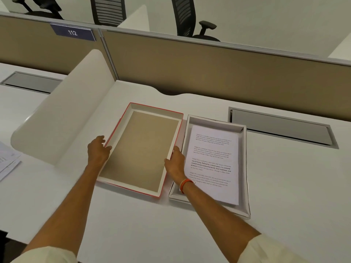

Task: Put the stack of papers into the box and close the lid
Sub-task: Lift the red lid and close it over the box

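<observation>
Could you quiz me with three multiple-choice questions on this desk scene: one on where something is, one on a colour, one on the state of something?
1. Where is the stack of papers?
A. In the white box on the right
B. In the red-edged tray
C. On the bare desk

2. What colour is the band on the right wrist?
A. Blue
B. Orange
C. Green

3. What state is the lid in?
A. Closed on the box
B. Off, lying inside-up beside the box
C. Standing on edge

Answers:
1 A, the printed sheets lie inside the box.
2 B, the wristband is orange.
3 B, the left hand and right hand grip its two long sides.
</observation>
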{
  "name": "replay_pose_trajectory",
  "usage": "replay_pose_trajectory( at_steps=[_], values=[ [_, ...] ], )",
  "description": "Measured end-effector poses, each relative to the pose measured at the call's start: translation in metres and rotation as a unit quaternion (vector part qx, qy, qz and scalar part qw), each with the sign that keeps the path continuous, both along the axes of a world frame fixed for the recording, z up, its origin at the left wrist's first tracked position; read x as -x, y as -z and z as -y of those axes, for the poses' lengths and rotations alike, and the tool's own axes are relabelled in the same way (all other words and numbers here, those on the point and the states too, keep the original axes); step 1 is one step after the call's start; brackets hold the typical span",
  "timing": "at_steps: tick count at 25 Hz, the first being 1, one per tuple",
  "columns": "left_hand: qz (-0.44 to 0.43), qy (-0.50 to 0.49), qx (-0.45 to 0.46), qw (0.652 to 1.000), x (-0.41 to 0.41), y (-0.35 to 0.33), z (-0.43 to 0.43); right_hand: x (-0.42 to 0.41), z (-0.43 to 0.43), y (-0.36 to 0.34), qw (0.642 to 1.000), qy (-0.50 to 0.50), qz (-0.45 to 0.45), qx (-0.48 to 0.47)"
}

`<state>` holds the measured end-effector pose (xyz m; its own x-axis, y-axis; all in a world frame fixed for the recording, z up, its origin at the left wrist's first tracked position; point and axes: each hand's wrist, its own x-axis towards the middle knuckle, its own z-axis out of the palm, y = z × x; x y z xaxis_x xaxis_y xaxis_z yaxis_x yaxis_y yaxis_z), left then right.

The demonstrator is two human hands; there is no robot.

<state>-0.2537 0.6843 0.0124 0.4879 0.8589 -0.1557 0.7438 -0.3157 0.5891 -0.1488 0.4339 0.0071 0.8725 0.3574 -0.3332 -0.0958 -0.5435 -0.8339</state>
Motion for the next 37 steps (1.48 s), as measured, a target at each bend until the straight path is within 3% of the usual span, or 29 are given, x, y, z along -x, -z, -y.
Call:
replay_pose_trajectory(
  at_steps=[5, 17, 24, 28, 37],
  values=[
    [-0.030, 0.014, -0.020, 0.999, 0.006, 0.013, -0.005, 0.009, -0.007, 0.007, 1.000, 0.018, 0.012, 0.018],
    [0.053, -0.009, -0.087, 0.995, 0.015, -0.040, 0.008, 0.008, -0.002, -0.002, 1.000, 0.017, 0.023, 0.002],
    [0.073, 0.013, -0.168, 0.983, 0.000, -0.098, 0.046, -0.026, -0.030, -0.073, 0.995, 0.003, 0.036, -0.089],
    [0.076, -0.007, -0.184, 0.980, -0.010, -0.122, 0.076, -0.034, -0.064, -0.121, 0.991, -0.055, 0.033, -0.117],
    [0.027, 0.047, -0.282, 0.958, -0.023, -0.150, 0.140, -0.043, -0.092, -0.173, 0.974, -0.043, -0.105, -0.194]
  ],
)
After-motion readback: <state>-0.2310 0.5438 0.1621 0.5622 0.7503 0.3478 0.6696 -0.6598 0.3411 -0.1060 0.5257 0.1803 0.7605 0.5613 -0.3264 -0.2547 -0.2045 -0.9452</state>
